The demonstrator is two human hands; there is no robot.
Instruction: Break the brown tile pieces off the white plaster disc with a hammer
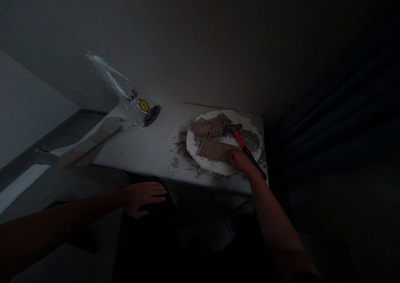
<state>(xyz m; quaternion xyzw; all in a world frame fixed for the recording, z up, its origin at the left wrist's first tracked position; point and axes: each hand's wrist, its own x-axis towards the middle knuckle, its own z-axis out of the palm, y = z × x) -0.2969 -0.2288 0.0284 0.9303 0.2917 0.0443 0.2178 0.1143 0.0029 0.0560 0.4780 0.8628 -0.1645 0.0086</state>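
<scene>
A round white foam disc (212,165) lies on a low white table (146,145), covered with broken reddish-brown slab pieces (215,149) and grey crumbs. A hammer with a red and black handle (243,143) lies across the disc, head toward the far pieces. My right hand (240,160) rests at the near right of the disc, fingers curled against the largest slab piece and beside the hammer handle. My left hand (143,196) lies flat with fingers stretched out on a dark surface below the table's front edge.
A clear plastic bag (131,96) with a yellow label and dark contents stands at the table's far left. A pale wooden plank (90,143) leans off the left edge. Grey rubble (178,155) is scattered left of the disc. A dark curtain (337,120) hangs at right.
</scene>
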